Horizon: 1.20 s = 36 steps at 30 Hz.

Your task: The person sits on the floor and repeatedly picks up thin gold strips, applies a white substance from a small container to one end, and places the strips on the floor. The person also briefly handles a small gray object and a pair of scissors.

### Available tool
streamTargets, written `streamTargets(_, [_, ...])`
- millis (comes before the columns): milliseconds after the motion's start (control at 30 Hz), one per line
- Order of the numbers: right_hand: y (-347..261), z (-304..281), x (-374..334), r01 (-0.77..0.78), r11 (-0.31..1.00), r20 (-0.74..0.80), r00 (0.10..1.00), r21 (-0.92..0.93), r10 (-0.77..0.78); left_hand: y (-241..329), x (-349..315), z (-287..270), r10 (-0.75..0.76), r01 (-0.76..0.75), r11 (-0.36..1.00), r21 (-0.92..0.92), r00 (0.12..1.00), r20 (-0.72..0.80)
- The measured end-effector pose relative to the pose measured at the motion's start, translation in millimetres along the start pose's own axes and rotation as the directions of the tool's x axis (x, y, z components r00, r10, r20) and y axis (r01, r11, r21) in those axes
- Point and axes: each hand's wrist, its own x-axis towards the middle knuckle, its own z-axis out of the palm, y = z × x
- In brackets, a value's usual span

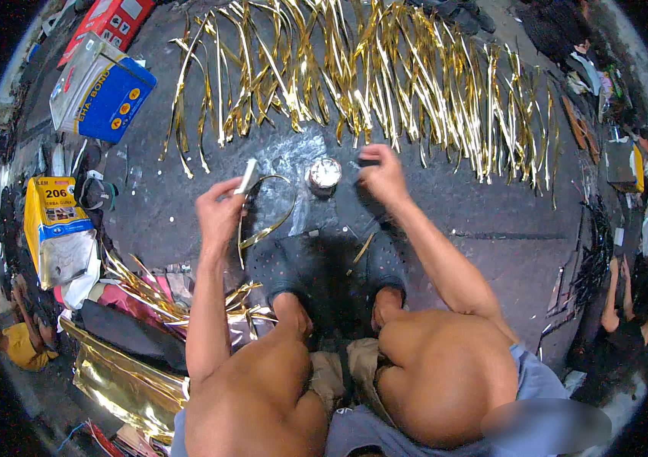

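My left hand (219,207) is closed in a pinch on a thin gold strip; a pale end piece (247,177) stands up from the fingers. A narrow gold strip (283,223) curves in a loop beside this hand, above my left shoe. My right hand (382,180) is closed around a small black object (369,162), partly covered by the fingers, whose kind I cannot make out. Between my hands, nearer the right one, a small round open can (325,174) with whitish smears stands on the dark work surface (484,209).
Many gold strips (354,84) lie fanned along the far side. At left are a blue and white tin (103,91), a red box (114,29) and a yellow tin (54,202). A gold sheet (130,385) lies near left. Other people (632,324) sit at the edges.
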Motion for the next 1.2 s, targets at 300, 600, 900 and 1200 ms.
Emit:
streamTargets(300, [-69.7,29.7,-18.1,0.149,0.977,0.028,0.989,-0.154,-0.147,-9.7,9.0,53.8,-0.166,0.212,0.97,-0.118,0.933,0.319])
streamTargets(600, [-109.9,45.7,-42.7,0.141,0.965,0.068,0.985,0.221,-0.159,-21.5,0.7,66.0,-0.164,0.504,0.73,-0.461,0.784,0.598])
streamTargets(900, [-58.7,-17.1,-24.4,0.086,0.984,-0.156,0.982,-0.154,-0.11,25.5,8.7,56.8,-0.05,0.039,0.999,0.032,0.882,0.468])
streamTargets(1200, [-68.8,23.7,-27.1,0.263,0.953,0.034,0.965,-0.153,-0.261,-22.0,53.6,112.0,0.035,-0.139,0.969,0.203,0.895,0.445])
